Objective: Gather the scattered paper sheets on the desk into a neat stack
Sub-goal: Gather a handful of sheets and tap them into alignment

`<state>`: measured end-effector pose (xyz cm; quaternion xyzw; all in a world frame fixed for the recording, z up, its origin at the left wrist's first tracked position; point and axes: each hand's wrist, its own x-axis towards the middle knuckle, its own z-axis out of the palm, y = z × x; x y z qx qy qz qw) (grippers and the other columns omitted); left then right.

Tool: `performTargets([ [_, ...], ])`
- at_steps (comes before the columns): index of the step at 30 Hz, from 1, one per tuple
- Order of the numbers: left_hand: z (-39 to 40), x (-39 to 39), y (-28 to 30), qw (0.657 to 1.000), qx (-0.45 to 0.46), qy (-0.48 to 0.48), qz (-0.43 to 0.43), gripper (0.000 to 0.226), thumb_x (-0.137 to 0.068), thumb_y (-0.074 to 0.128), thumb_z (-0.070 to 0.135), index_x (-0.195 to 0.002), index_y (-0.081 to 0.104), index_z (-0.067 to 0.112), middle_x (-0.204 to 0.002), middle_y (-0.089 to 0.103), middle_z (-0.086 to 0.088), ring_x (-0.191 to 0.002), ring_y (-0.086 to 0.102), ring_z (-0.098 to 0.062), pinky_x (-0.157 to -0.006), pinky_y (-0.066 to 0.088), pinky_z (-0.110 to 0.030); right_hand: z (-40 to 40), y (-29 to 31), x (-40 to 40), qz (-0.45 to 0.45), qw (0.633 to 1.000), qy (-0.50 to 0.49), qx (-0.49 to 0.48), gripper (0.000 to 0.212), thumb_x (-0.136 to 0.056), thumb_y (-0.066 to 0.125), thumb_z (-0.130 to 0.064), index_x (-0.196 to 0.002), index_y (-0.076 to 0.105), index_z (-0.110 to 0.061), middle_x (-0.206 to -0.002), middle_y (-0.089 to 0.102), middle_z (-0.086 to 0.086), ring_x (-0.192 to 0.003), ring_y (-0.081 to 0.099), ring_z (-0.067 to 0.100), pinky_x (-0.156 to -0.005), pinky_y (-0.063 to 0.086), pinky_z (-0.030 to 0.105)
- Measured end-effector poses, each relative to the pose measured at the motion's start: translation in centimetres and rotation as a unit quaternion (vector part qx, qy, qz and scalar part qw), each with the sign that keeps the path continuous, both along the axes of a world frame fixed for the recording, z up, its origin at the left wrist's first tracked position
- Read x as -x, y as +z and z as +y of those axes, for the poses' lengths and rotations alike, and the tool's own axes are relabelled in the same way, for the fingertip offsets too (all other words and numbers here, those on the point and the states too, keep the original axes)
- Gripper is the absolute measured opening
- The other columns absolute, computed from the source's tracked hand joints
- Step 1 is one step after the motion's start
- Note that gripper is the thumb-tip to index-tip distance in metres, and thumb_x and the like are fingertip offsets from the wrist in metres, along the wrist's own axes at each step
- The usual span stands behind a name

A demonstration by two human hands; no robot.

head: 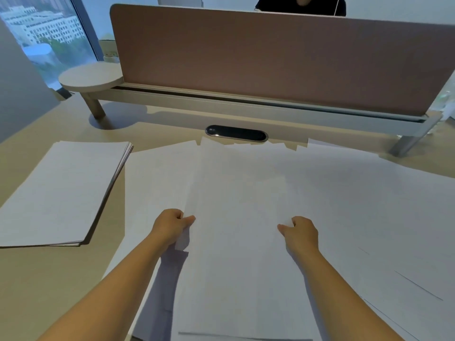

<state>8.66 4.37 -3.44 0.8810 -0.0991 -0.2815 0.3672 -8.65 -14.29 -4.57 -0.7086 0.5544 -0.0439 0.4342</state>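
A bunch of plain white paper sheets is lifted at the middle of the pale wooden desk, held by both side edges. The left hand pinches the left edge, thumb on top, fingers curled under. The right hand clamps the right edge the same way. Underneath, more loose white sheets lie fanned and overlapping, spreading towards three o'clock and twelve. At nine o'clock sits a squared-up stack of white paper, apart from the loose ones. At twelve o'clock there is a black oval cable port, then the brown fabric divider panel, with a small round shelf at eleven.
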Motion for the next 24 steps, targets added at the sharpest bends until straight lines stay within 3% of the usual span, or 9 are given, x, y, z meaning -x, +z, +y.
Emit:
performTargets([
  [4, 1.1, -1.3, 0.5, 0.985, -0.127, -0.112, 0.041, 0.044, -0.094, 0.051, 0.027, -0.055, 0.042, 0.009, -0.057, 0.038, -0.003, -0.058, 0.038, -0.018, -0.055, 0.029, -0.024, -0.8, 0.2, -0.4, 0.004, 0.999, -0.013, 0.042, 0.03, -0.096, 0.047, -0.019, -0.067, 0.039, -0.016, -0.071, 0.042, -0.001, -0.067, 0.045, 0.02, -0.06, 0.033, 0.023],
  [6, 1.2, -1.5, 1.0, 0.957, -0.219, -0.184, 0.051, 0.041, -0.095, 0.047, 0.033, -0.074, 0.06, 0.002, -0.068, 0.049, -0.004, -0.074, 0.048, -0.021, -0.069, 0.037, -0.024, -0.8, 0.4, -0.9, 0.023, 0.998, -0.011, 0.065, 0.021, -0.098, 0.042, -0.021, -0.101, 0.056, -0.006, -0.101, 0.057, 0.009, -0.092, 0.056, 0.028, -0.075, 0.038, 0.027],
  [8, 0.9, -1.8, 1.3, 0.95, -0.253, -0.181, 0.024, 0.046, -0.095, 0.043, 0.042, -0.076, 0.059, 0.003, -0.075, 0.056, -0.006, -0.083, 0.052, -0.023, -0.075, 0.038, -0.027, -0.5, 0.7, -1.6, 0.062, 0.993, -0.008, 0.1, 0.04, -0.096, 0.044, -0.024, -0.128, 0.046, 0.0, -0.131, 0.047, 0.015, -0.118, 0.047, 0.033, -0.093, 0.042, 0.035],
  [9, 0.7, -2.0, 1.4, 0.954, -0.256, -0.156, -0.011, 0.047, -0.094, 0.042, 0.045, -0.078, 0.058, 0.005, -0.083, 0.06, -0.008, -0.087, 0.053, -0.024, -0.077, 0.04, -0.029, -0.4, 0.7, -1.9, 0.082, 0.99, -0.007, 0.116, 0.046, -0.094, 0.047, -0.028, -0.132, 0.043, -0.002, -0.136, 0.042, 0.016, -0.124, 0.042, 0.034, -0.1, 0.04, 0.041],
  [11, 0.5, -2.2, 1.3, 0.96, -0.241, -0.095, -0.108, 0.046, -0.093, 0.041, 0.049, -0.106, 0.058, 0.008, -0.115, 0.058, -0.012, -0.108, 0.051, -0.029, -0.088, 0.042, -0.036, -0.1, 0.7, -2.5, 0.122, 0.987, 0.017, 0.103, 0.063, -0.091, 0.048, -0.038, -0.142, 0.029, -0.007, -0.148, 0.028, 0.015, -0.137, 0.026, 0.032, -0.112, 0.028, 0.045],
  [15, 0.6, -1.7, -0.3, 0.958, -0.241, -0.114, -0.105, 0.071, -0.092, 0.036, 0.055, -0.145, 0.02, 0.011, -0.155, 0.016, -0.012, -0.143, 0.011, -0.034, -0.114, 0.019, -0.046, 1.5, -0.4, -3.1, 0.195, 0.971, 0.119, 0.065, 0.085, -0.094, 0.033, -0.052, -0.146, -0.013, -0.003, -0.154, -0.018, 0.018, -0.144, -0.016, 0.029, -0.117, -0.008, 0.041],
  [18, 0.6, -0.7, -1.6, 0.955, -0.231, -0.161, -0.093, 0.078, -0.093, 0.031, 0.055, -0.149, -0.003, 0.015, -0.158, -0.01, -0.007, -0.145, -0.011, -0.031, -0.117, 0.0, -0.046, 2.1, -0.5, -3.7, 0.207, 0.959, 0.18, 0.075, 0.084, -0.095, 0.028, -0.053, -0.145, -0.017, -0.004, -0.153, -0.023, 0.017, -0.143, -0.02, 0.028, -0.116, -0.011, 0.042],
  [21, 0.5, -0.8, -1.3, 0.969, -0.174, -0.154, -0.084, 0.076, -0.093, 0.037, 0.051, -0.149, -0.001, 0.017, -0.159, -0.003, -0.002, -0.146, -0.007, -0.027, -0.118, 0.002, -0.045, 2.4, -0.2, -4.7, 0.168, 0.95, 0.255, 0.07, 0.078, -0.096, 0.029, -0.049, -0.147, -0.015, -0.009, -0.155, -0.021, 0.009, -0.144, -0.019, 0.024, -0.115, -0.013, 0.042],
  [24, 1.0, -1.6, -0.7, 0.99, -0.077, -0.102, -0.06, 0.073, -0.092, 0.049, 0.041, -0.149, 0.01, 0.015, -0.157, 0.015, -0.002, -0.146, 0.011, -0.025, -0.117, 0.017, -0.042, 2.2, 0.0, -5.0, 0.126, 0.947, 0.29, 0.065, 0.073, -0.097, 0.034, -0.044, -0.149, -0.008, -0.014, -0.157, -0.014, 0.003, -0.145, -0.017, 0.022, -0.115, -0.013, 0.041],
])
